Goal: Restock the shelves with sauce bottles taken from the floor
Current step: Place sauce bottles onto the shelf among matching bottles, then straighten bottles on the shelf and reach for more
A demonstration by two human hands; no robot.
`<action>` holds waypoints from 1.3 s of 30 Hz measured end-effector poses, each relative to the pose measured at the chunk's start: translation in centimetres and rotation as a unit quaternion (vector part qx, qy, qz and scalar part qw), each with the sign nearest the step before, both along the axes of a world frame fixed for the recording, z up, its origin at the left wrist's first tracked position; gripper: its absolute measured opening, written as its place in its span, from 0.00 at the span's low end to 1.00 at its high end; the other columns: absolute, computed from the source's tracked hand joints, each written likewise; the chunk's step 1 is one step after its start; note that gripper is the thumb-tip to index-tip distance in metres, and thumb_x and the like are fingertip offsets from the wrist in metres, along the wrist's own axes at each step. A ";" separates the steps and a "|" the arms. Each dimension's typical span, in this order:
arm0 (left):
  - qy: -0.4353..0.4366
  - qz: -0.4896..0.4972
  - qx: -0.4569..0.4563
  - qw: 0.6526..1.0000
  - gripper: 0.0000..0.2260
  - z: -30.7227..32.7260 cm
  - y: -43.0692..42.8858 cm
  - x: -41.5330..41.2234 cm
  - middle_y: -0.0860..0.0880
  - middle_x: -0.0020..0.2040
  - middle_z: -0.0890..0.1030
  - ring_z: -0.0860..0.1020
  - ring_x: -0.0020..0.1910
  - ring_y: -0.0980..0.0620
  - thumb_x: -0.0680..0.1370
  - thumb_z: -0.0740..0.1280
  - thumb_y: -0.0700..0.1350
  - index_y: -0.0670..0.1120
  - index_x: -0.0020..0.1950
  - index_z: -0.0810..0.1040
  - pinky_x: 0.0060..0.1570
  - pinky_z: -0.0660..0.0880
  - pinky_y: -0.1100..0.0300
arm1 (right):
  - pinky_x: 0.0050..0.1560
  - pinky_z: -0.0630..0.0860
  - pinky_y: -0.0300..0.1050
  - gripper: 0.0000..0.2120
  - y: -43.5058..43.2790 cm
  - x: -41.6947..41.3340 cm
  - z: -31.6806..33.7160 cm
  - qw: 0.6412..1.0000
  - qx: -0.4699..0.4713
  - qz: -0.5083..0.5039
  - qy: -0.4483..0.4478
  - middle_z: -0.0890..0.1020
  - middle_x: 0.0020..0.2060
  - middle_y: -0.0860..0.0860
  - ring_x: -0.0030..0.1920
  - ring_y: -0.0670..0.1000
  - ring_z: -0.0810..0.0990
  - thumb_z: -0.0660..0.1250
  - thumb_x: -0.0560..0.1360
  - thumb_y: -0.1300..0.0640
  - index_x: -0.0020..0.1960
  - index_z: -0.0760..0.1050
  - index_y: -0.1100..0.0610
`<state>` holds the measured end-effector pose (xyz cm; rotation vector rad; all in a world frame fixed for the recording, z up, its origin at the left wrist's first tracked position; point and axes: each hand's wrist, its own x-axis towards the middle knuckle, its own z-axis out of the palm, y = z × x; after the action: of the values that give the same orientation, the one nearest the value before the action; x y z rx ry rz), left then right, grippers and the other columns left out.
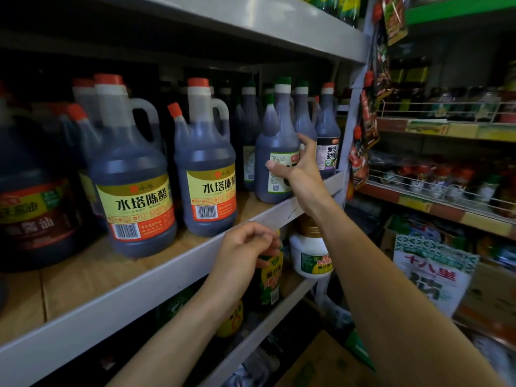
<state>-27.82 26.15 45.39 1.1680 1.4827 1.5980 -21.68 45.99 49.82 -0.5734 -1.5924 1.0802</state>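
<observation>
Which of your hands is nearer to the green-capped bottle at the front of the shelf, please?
The right. The right hand grips the green-capped bottle around its label; the left hand is lower, below the shelf edge, apart from that bottle.

In front of the middle yellow-label jug (208,174), a strip of bare shelf board (178,247) lies open. Right of it, a narrow gap reaches the green-capped bottle (275,141). Behind it rear bottles (250,113) crowd; the upper shelf (279,23) hangs above.
</observation>
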 end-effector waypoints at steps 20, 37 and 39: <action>0.132 -0.064 0.008 0.989 0.08 -17.9 -5.2 14.1 0.44 0.35 0.81 0.78 0.35 0.45 0.77 0.64 0.35 0.44 0.40 0.77 0.40 0.76 0.50 | 0.44 0.76 0.38 0.07 -21.9 21.9 -21.8 0.908 -0.112 -0.338 -0.222 0.83 0.39 0.48 0.43 0.48 0.81 0.68 0.76 0.65 0.47 0.82 0.54; 0.753 -0.407 -0.257 0.449 0.15 -48.9 -27.9 20.6 0.43 0.65 0.77 0.75 0.63 0.43 0.80 0.61 0.43 0.44 0.65 0.76 0.58 0.74 0.53 | 0.31 0.68 0.40 0.09 -47.5 36.7 -45.3 0.777 -0.519 -0.252 -0.253 0.82 0.38 0.57 0.32 0.52 0.78 0.60 0.76 0.68 0.51 0.75 0.59; 0.778 -0.438 -0.272 0.359 0.15 -51.3 -28.5 19.6 0.43 0.66 0.76 0.75 0.63 0.44 0.82 0.58 0.42 0.43 0.67 0.75 0.60 0.73 0.51 | 0.33 0.69 0.41 0.09 -47.4 36.9 -46.5 0.766 -0.531 -0.248 -0.264 0.83 0.39 0.57 0.35 0.53 0.79 0.60 0.76 0.67 0.49 0.76 0.58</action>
<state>-8.26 -2.31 -5.90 2.3944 1.2948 -1.2852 15.20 -1.45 3.32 -2.0908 -0.9777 1.4002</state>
